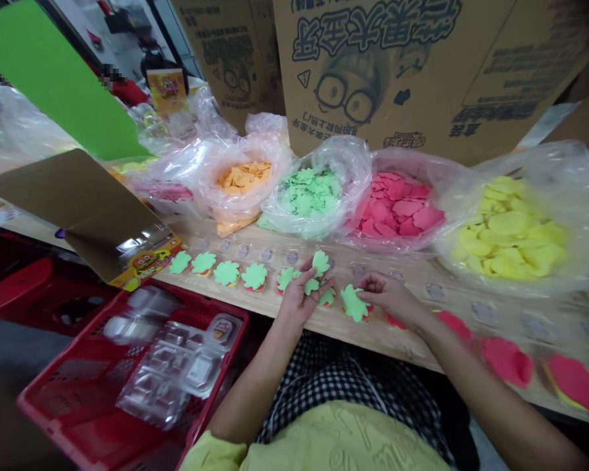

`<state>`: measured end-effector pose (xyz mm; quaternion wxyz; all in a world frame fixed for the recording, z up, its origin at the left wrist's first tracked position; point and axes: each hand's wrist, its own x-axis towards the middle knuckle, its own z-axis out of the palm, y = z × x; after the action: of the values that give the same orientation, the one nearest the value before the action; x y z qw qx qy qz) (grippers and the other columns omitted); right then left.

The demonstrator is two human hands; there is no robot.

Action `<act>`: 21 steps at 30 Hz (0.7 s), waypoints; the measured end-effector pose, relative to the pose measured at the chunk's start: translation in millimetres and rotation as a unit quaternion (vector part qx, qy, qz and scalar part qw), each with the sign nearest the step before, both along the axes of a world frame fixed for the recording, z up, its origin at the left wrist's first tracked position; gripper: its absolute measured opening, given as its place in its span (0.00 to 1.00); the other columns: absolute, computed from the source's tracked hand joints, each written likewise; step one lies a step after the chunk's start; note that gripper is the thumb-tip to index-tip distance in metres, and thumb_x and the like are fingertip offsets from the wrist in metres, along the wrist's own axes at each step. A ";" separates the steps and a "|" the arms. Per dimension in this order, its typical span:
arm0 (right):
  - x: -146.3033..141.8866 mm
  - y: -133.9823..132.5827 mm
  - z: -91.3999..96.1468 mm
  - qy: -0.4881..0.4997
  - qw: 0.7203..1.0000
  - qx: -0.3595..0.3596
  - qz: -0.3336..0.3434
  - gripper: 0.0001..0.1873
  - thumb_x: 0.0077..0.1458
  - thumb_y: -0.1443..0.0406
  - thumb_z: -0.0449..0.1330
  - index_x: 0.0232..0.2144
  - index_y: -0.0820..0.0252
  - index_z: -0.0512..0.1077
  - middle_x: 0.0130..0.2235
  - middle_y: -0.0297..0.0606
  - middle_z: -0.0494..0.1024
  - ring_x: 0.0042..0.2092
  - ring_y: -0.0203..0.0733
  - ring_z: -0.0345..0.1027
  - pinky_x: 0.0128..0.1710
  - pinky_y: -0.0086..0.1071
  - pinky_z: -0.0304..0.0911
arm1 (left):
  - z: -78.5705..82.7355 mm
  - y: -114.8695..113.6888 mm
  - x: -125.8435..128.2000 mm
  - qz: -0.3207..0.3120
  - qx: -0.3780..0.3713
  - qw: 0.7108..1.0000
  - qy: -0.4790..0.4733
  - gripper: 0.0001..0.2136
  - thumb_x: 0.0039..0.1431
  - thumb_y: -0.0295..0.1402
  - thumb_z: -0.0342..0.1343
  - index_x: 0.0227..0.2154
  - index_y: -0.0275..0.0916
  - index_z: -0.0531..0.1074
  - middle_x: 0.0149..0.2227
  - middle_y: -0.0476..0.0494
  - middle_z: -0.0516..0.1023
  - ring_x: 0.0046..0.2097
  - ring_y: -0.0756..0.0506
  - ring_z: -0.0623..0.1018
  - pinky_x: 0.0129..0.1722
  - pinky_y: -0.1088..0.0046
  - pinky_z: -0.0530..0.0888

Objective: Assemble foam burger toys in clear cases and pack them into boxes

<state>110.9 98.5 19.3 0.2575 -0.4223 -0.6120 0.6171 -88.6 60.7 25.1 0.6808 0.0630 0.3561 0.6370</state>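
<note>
My left hand (298, 296) is closed around a few thin green leaf-shaped pieces (321, 263), which fan out past the fingers. The fingertips of my right hand (391, 296) pinch the edge of another green leaf-shaped piece (355, 303), lying over a red piece on the table. To the left runs a row of small stacks topped in green, among them a scalloped green piece (254, 277) with red beneath. On the right, the stacks have a red top piece (506, 361), some with yellow showing below.
Behind the row stand plastic bags of orange pieces (245, 176), green pieces (310, 193), red pieces (402, 206) and yellow pieces (513, 229). Cardboard cartons (422, 85) rise behind them. A red crate (78, 418) with clear plastic trays (161, 373) sits at lower left, near an open box (98, 222).
</note>
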 end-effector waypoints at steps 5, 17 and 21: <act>3.6 3.0 -20.7 -0.154 0.975 0.160 -0.015 0.04 0.44 0.65 0.56 0.27 0.59 0.66 0.26 0.31 0.69 0.27 0.36 0.62 0.26 0.29 0.56 | -1.2 -2.1 2.8 -0.015 0.011 1.000 0.004 0.18 0.47 0.24 0.57 0.43 0.41 0.68 0.39 0.46 0.74 0.41 0.46 0.75 0.49 0.58 0.68; -0.4 6.5 7.3 -0.040 0.986 0.119 -0.105 0.15 0.51 0.55 0.53 0.33 0.59 0.70 0.34 0.37 0.73 0.37 0.41 0.66 0.36 0.34 0.61 | 1.8 -4.4 33.1 -0.116 0.009 0.993 0.026 0.17 0.47 0.26 0.58 0.43 0.38 0.68 0.41 0.42 0.74 0.41 0.44 0.75 0.47 0.58 0.70; 1.4 3.2 11.0 -0.032 0.985 0.111 -0.127 0.13 0.45 0.57 0.59 0.30 0.60 0.70 0.31 0.36 0.73 0.32 0.39 0.65 0.32 0.32 0.61 | 5.8 -5.2 50.0 -0.124 0.017 0.991 0.051 0.16 0.46 0.27 0.59 0.41 0.36 0.70 0.40 0.42 0.74 0.42 0.44 0.74 0.46 0.57 0.71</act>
<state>112.3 101.8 30.3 0.3594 -0.4848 -0.6257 0.4943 -38.6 55.5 30.9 0.7341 0.1502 0.3692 0.5498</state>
